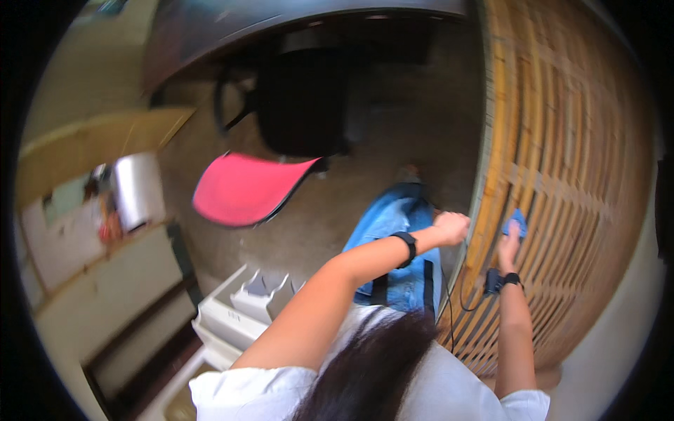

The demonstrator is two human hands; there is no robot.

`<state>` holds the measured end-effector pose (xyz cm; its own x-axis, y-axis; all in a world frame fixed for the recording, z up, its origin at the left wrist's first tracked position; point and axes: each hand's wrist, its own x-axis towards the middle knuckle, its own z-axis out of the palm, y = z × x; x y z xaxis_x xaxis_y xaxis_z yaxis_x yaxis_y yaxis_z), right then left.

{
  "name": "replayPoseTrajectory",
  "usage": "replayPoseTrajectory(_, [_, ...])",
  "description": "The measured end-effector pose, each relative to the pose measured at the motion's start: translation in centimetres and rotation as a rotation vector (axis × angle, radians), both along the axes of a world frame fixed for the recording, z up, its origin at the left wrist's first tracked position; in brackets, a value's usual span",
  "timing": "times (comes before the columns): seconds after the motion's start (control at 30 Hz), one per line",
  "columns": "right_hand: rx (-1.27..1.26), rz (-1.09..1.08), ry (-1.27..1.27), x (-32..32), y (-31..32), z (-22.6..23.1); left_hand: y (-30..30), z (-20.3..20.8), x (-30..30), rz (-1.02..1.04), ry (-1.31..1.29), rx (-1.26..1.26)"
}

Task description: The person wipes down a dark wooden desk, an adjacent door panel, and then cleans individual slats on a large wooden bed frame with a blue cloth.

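My right hand [510, 247] reaches over a bamboo-slatted surface [554, 147], closed on a small blue cloth [517, 219]. The cloth bunches above the fingers and lies against the slats. Beside the slatted surface's left edge is my left hand [451, 228], its fingers curled into a fist. What they hold, if anything, is hidden. Dark bands circle both wrists, and a small black device [493, 282] with a thin cable sits at the right wrist.
A pink chair back [253, 191] and a black seat [302, 105] stand on the floor ahead, under a dark table [302, 21]. White plastic bins [235, 316] sit at the lower left. Shelves with a silvery cylinder [138, 191] line the left side.
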<state>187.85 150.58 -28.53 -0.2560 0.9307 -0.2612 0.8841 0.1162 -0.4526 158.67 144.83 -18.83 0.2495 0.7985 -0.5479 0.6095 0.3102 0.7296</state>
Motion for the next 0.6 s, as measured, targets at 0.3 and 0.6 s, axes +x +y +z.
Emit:
replayPoseTrajectory(0.3, [0.102,-0.193,0.173,-3.0,3.0,6.7,0.9,-0.8,0.2,-0.176,0.037,0.131])
replayPoseTrajectory(0.6, [0.069,-0.239,0.021,-0.6,-6.7,1.0,4.4,-5.2,2.8,-0.350,0.280,0.391])
